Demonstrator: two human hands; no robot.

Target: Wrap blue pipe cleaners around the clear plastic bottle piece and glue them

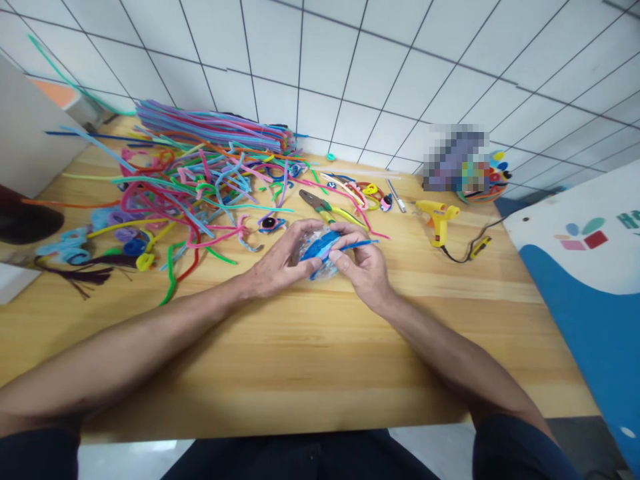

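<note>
Between my two hands is a rounded bundle in clear plastic with blue pipe cleaner [320, 245] across it. My left hand [280, 263] is closed around the bundle's left side, the thumb along its lower edge. With fingers and thumb, my right hand [367, 270] grips the right side, where a blue pipe cleaner end [367, 243] sticks out past the fingers. What lies inside the plastic I cannot make out. Just behind the hands rest pliers [320, 202] with green and yellow handles. A small pipe cleaner piece with a black round part [269, 223] lies left of them.
Loose coloured pipe cleaners [200, 187] cover the table's [280, 360] left side, with a thick bundle [215, 127] along the tiled wall. To the right are a yellow glue gun [437, 220] with its cord, a craft knife [397, 195] and a basket [483, 195] of colourful pieces.
</note>
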